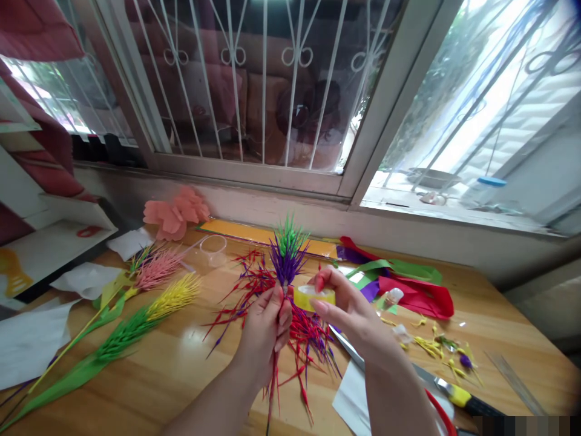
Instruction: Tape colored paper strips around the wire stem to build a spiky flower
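In the middle of the head view, my left hand (267,327) is closed around the stem of an artificial wheat ear (287,257), green at its tip and purple below. The ear stands upright above my fingers. My right hand (347,306) grips a yellow roll of clear tape (314,298) between thumb and fingers, close beside the stem. Whether a strip of tape runs from the roll to the stem I cannot make out. Beneath both hands lies a loose heap of red and purple spiky pieces (313,330) on the wooden table (195,375).
Finished-looking yellow-green (131,327) and pink wheat ears (158,269) lie at left near white paper (31,345). Red ribbon (417,295), yellow scraps (429,346), a box cutter (460,396) and a ruler (515,381) lie at right. A barred window (263,79) stands behind.
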The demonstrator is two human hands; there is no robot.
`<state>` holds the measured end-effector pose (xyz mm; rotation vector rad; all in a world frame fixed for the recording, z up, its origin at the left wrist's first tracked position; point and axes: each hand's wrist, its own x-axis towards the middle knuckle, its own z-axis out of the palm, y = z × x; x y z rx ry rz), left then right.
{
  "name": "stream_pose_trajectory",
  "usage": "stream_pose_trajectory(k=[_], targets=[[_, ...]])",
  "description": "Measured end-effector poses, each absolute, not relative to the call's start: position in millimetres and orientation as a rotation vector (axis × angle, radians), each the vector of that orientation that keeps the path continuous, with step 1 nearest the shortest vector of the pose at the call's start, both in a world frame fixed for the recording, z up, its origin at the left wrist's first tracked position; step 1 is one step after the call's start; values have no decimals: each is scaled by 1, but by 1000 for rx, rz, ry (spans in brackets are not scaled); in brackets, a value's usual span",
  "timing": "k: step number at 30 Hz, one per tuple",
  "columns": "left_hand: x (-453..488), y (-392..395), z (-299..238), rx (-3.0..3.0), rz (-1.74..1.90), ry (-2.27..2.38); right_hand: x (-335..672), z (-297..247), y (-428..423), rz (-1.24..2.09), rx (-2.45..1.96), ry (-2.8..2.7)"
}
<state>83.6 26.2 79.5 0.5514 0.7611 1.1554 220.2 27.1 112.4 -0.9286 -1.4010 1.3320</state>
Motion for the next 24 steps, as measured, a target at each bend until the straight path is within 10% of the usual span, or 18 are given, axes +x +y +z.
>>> stream_pose_trajectory(k=[24], targets=[[77,33,77,519,1058,723,227,103,36,1225,-979,-1386]])
